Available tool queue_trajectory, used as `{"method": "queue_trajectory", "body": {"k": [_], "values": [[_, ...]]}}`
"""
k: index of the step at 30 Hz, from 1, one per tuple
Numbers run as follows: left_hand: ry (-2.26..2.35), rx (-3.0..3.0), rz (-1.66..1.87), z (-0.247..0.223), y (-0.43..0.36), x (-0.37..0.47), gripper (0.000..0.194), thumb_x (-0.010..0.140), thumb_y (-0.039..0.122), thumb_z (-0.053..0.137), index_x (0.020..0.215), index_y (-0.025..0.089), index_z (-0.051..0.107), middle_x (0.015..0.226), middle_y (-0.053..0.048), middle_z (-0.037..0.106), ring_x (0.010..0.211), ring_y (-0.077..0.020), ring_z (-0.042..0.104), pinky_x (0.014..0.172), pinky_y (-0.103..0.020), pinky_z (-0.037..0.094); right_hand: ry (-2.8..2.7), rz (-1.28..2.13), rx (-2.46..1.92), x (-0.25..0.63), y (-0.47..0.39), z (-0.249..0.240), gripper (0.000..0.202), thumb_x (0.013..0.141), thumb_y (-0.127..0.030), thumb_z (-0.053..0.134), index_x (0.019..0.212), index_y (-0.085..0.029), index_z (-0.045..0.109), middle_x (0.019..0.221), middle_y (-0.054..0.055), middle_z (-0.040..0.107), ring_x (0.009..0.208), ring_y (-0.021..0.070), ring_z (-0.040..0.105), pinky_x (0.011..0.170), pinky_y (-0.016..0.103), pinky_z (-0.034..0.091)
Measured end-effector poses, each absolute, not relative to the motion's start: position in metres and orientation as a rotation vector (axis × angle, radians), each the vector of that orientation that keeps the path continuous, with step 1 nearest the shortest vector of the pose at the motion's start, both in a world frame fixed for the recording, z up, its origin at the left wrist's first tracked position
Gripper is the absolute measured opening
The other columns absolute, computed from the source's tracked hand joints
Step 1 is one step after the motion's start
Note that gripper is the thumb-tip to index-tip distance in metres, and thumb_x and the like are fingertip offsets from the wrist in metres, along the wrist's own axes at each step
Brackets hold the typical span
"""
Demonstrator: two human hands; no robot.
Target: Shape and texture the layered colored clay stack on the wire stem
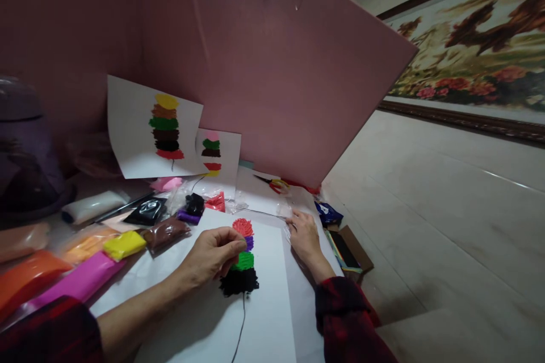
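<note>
A white sheet (270, 317) carries stacked bands of clay: a red one (242, 227) on top, then purple (250, 244), green (245, 261) and black (239, 282), with a thin drawn line running down below. My left hand (219, 252) hovers over the left side of the purple and green bands, thumb and index finger pinched together; whatever is between them is too small to name. To the right of the sheet, my right hand (305, 237) reaches forward with fingers bent near some clear plastic (285, 209); its fingertips are partly unclear.
Packets of coloured clay, among them yellow (125, 245), pink (79, 282) and brown (168, 235), crowd the left side. Two pictures (128, 142) lean on the pink partition (264, 68). Scissors (276, 184) lie at the back. An open cardboard box (360, 249) stands right.
</note>
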State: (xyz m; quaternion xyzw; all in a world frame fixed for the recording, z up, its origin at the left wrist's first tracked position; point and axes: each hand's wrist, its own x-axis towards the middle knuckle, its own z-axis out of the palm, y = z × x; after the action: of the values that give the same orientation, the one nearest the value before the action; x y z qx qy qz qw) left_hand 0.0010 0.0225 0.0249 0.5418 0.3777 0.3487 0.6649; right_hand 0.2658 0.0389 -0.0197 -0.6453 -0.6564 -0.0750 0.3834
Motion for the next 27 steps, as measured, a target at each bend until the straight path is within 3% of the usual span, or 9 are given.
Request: {"method": "queue_trajectory", "body": {"k": [6,11,15,20,27], "values": [[0.873,1.291,0.932,0.023,0.026,-0.002,0.033,0.069,0.044,0.063,0.058,0.016,0.051,0.041,0.008,0.046,0.032,-0.0036,0.034,0.034,-0.017,0.023,-1.775,-0.182,-1.504,0.251,0.026,-0.003,0.023,0.082,-0.011,0.051,0.087,-0.018,0.073,0.097,0.012,0.071,0.095,0.0273,0.056,0.086,0.046,0.045],[0.835,1.544,1.305,0.02,0.024,-0.007,0.016,0.079,0.029,0.06,0.083,0.014,0.066,0.064,0.0,0.06,0.054,-0.01,0.053,0.047,-0.021,0.042,-1.923,-0.062,-1.087,0.217,0.0,0.022,0.022,0.085,-0.009,0.054,0.097,-0.02,0.07,0.098,0.009,0.071,0.089,0.0223,0.06,0.08,0.041,0.049],[0.746,1.763,1.485,0.017,0.02,-0.008,0.016,0.083,0.018,0.055,0.098,0.016,0.061,0.09,-0.006,0.066,0.075,-0.0142,0.062,0.067,-0.027,0.052,-2.034,-0.008,-0.936,0.197,-0.012,0.025,0.03,0.083,-0.003,0.056,0.103,-0.022,0.069,0.1,0.008,0.071,0.086,0.0222,0.058,0.075,0.041,0.049],[0.812,1.794,1.388,0.014,0.02,-0.007,0.009,0.086,0.02,0.055,0.094,0.016,0.055,0.078,-0.002,0.063,0.063,-0.0127,0.061,0.058,-0.025,0.053,-1.928,0.165,-0.917,0.188,-0.016,0.025,0.027,0.084,-0.005,0.057,0.099,-0.022,0.07,0.098,0.008,0.071,0.088,0.0217,0.06,0.078,0.04,0.05],[0.731,2.034,1.655,0.016,0.022,-0.011,0.013,0.087,0.012,0.051,0.098,0.016,0.057,0.074,0.0,0.06,0.06,-0.0101,0.06,0.058,-0.021,0.051,-1.777,0.309,-0.977,0.186,-0.017,0.025,0.019,0.086,-0.011,0.056,0.092,-0.02,0.072,0.091,0.009,0.071,0.088,0.0222,0.064,0.077,0.039,0.052]]}}
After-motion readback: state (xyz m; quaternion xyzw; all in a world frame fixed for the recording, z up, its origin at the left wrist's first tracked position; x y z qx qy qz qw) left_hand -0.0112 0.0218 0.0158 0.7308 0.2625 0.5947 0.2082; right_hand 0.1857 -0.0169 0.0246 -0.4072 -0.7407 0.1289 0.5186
